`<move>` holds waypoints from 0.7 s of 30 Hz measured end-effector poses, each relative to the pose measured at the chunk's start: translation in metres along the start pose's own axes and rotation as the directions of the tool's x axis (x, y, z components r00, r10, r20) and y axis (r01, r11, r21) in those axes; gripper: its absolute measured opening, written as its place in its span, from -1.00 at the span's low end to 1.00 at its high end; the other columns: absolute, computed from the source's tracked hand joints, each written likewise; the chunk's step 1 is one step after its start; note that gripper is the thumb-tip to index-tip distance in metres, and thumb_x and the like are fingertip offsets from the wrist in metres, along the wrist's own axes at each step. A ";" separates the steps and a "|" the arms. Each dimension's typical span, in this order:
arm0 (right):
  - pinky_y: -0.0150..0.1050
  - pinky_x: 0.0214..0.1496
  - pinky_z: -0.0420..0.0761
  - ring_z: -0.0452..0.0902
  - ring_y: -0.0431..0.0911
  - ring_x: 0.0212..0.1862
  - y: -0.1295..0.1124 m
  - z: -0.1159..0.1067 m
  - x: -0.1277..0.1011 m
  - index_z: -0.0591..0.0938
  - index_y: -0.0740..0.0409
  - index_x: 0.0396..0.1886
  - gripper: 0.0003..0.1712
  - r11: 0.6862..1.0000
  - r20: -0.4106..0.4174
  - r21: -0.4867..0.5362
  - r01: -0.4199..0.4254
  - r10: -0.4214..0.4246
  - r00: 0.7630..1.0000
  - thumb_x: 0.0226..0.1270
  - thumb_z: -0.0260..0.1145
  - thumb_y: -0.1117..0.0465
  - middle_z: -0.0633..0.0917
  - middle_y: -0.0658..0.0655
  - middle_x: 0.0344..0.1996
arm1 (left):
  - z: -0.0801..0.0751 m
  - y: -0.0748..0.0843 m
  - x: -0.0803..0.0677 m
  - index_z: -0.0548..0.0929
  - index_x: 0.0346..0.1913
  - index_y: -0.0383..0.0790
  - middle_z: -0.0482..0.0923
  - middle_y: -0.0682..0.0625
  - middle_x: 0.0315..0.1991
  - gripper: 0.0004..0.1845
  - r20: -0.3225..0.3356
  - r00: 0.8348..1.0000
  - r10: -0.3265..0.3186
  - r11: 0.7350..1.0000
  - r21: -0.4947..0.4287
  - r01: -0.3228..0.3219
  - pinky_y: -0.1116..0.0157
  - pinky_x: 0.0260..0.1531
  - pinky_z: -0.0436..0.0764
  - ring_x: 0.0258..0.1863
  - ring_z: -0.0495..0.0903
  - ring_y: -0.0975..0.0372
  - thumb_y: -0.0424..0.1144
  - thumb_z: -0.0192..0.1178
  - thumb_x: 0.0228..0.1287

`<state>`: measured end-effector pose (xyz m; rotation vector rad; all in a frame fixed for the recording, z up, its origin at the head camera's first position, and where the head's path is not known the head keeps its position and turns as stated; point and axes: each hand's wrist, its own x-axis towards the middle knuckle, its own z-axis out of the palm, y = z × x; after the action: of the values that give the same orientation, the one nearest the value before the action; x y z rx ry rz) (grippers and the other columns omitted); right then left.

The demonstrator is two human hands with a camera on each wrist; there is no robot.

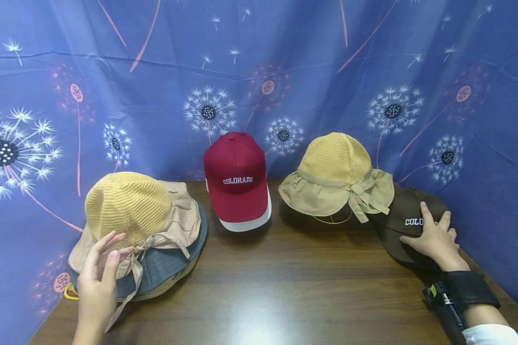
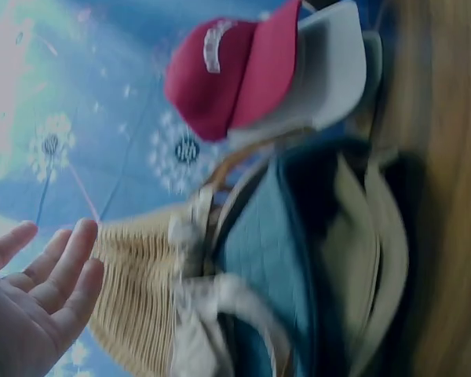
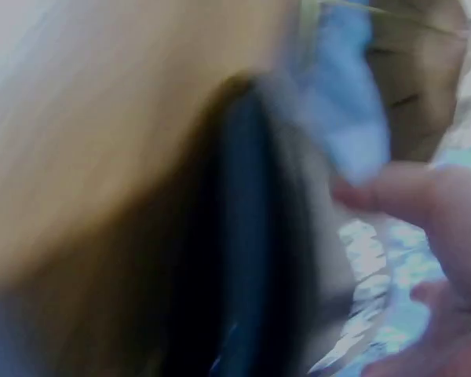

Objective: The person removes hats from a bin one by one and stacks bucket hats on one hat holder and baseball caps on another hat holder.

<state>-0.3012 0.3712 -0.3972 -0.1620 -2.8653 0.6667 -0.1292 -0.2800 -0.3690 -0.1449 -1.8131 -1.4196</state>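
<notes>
Rightmost on the wooden table (image 1: 285, 282), a brown Colorado cap (image 1: 407, 225) lies under the right hand (image 1: 433, 237), fingers spread flat. Beside it sits a tan sun hat (image 1: 336, 175), then a red Colorado cap (image 1: 238, 179). Open-fingered, the left hand (image 1: 99, 278) hovers by stacked hats (image 1: 142, 225).

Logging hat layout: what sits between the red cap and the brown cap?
In the head view, a yellow-crowned sun hat sits between the red cap and the brown cap, overlapping the latter.
</notes>
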 end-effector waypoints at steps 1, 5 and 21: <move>0.64 -0.07 0.11 -0.21 0.82 0.19 -0.008 -0.003 -0.002 -0.36 0.08 0.52 0.22 1.000 -0.020 0.027 -0.007 0.007 1.000 0.16 0.30 0.09 -0.50 0.65 0.36 | -0.004 -0.001 0.000 0.36 0.28 -0.45 0.59 0.16 0.08 -0.60 -0.029 0.999 -0.015 0.998 0.056 0.017 0.68 0.00 0.50 -0.13 0.66 0.51 -0.48 -0.13 0.43; 0.54 0.13 0.06 -0.17 0.65 0.34 -0.061 -0.014 -0.012 -0.05 0.22 0.52 -0.06 0.988 -0.265 0.134 0.079 -0.041 0.964 0.18 0.15 0.25 -0.20 0.60 0.43 | -0.018 -0.003 0.005 0.41 0.29 -0.30 0.53 0.35 0.02 -0.61 -0.117 0.990 -0.079 0.958 0.264 0.108 0.73 -0.09 0.44 -0.19 0.59 0.65 -0.37 -0.10 0.46; 0.04 0.37 0.34 0.35 0.11 0.28 -0.320 0.029 -0.060 0.48 0.24 0.21 -0.45 0.550 -0.528 0.312 0.775 -0.578 0.622 0.16 0.26 0.29 0.47 0.27 0.21 | -0.069 -0.029 0.022 0.15 0.47 -0.14 0.36 -0.13 0.32 -0.39 -0.194 0.851 -0.489 0.724 0.453 0.520 0.42 0.15 0.38 0.17 0.42 0.36 0.10 -0.35 0.51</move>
<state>-0.2691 0.0644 -0.2899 0.8155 -1.9954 1.0349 -0.1236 -0.3577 -0.3747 0.7082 -2.2014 -1.2247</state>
